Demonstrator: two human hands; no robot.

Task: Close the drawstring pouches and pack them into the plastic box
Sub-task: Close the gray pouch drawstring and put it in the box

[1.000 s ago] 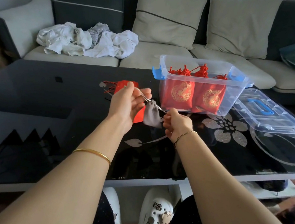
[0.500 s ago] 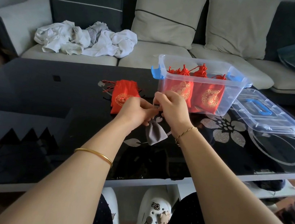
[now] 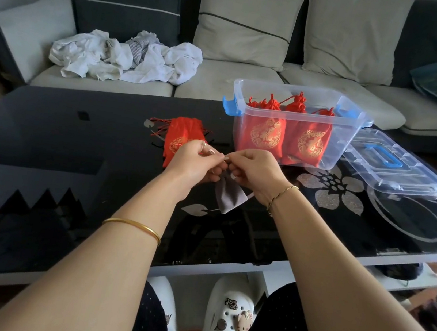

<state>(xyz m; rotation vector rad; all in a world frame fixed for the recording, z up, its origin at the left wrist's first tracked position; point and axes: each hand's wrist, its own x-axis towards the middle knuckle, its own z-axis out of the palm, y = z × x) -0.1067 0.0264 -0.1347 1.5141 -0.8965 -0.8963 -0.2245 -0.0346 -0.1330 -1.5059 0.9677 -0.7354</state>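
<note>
A person sits at a dark glass worktop (image 3: 73, 150), seen from their own head looking down along both bare forearms. In the centre of the frame the left hand (image 3: 196, 162) and right hand (image 3: 256, 170) meet, fingertips almost touching. Both are closed in a pinch at the mouth of a small grey pouch (image 3: 228, 196), which hangs below them just above the worktop. A thin pale cord seems to run between the fingertips, though whether the mouth is fully drawn tight is hidden by the fingers. Just left of the hands, a small heap of red pouches (image 3: 182, 137) with gold emblems lies flat on the worktop, loose cords spilling toward the upper left; these look open. Up and to the right of the hands stands a clear plastic box (image 3: 339, 143) with blue latches. Inside it, packed pouches (image 3: 268, 133) in red stand upright side by side with their tops gathered; the exact count is hard to tell. The box's clear lid (image 3: 396, 168) lies on the worktop at its right. A pale sofa (image 3: 238, 75) with crumpled white laundry (image 3: 126, 57) fills the top of the frame. By the look of it, the task is partway through: several pouches are closed and boxed, the grey one is being closed, and the red heap remains to be closed and packed.
</note>
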